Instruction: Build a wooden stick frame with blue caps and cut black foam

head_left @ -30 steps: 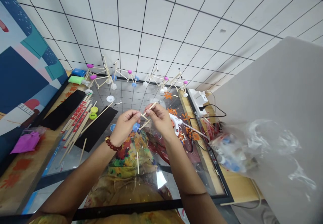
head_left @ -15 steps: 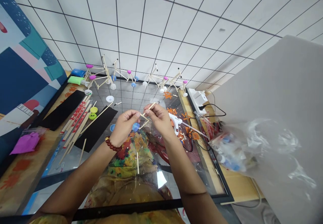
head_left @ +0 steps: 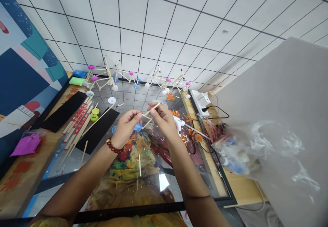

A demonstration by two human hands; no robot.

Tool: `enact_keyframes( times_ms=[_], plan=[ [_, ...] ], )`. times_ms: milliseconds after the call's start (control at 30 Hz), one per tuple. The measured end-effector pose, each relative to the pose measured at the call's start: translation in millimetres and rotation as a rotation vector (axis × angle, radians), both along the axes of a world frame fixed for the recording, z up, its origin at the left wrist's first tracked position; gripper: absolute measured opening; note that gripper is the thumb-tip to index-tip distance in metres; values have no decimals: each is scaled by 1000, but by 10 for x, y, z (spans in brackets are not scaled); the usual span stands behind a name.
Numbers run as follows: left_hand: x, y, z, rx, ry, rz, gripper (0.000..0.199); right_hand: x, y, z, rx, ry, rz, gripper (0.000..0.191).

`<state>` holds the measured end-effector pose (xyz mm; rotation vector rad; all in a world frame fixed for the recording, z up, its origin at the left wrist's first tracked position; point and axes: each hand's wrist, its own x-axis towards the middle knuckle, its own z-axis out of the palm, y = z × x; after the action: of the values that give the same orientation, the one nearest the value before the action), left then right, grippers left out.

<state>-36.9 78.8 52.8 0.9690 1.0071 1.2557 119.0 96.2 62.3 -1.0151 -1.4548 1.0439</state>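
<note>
Above the glass tabletop [head_left: 130, 99], my two hands are meeting near its middle. My left hand [head_left: 126, 127] is pinching narrowly, thumb against index finger, at the near end of a thin wooden stick [head_left: 156, 105]. My right hand [head_left: 165, 122] is gripping that same stick further along between thumb and fingers, its free end poking out up and to the right. Just below, an angled pair of sticks [head_left: 147, 123] is hanging in a V turned sideways between my hands; I cannot tell whether it is joined to the upper stick or only touching it.

A beaded bracelet [head_left: 114, 147] is circling my left wrist. A blue disc [head_left: 138, 127] is lying behind the V, and a loose stick [head_left: 139, 165] is resting nearer to me. Beside my right hand, a white hot glue gun [head_left: 179, 125] is lying partly hidden. To my left, wooden sticks with red-printed wrappers [head_left: 79, 117] are lying between two black sheets [head_left: 98, 131], near two lime-green round tubs [head_left: 95, 114]. Along the tiled wall [head_left: 143, 22], stick models with pink, white and blue discs [head_left: 131, 73] are standing in a row.
</note>
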Motion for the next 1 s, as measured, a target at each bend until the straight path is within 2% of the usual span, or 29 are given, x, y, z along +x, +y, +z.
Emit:
enact_keyframes(
  times_ms=[167, 367, 633, 1000],
  plan=[
    [6, -1, 5, -17, -10, -2, 25, 13, 18, -35, 34, -53, -1, 16],
    [-9, 4, 11, -31, 12, -60, 24, 0, 27, -40, 51, -90, 3, 14],
    [-76, 65, -24, 7, 116, 19, 25, 8, 27, -23, 44, -98, 1, 13],
    [-135, 220, -370, 81, 162, -24, 25, -50, 147, -244, -21, -138, 4, 14]
  ],
)
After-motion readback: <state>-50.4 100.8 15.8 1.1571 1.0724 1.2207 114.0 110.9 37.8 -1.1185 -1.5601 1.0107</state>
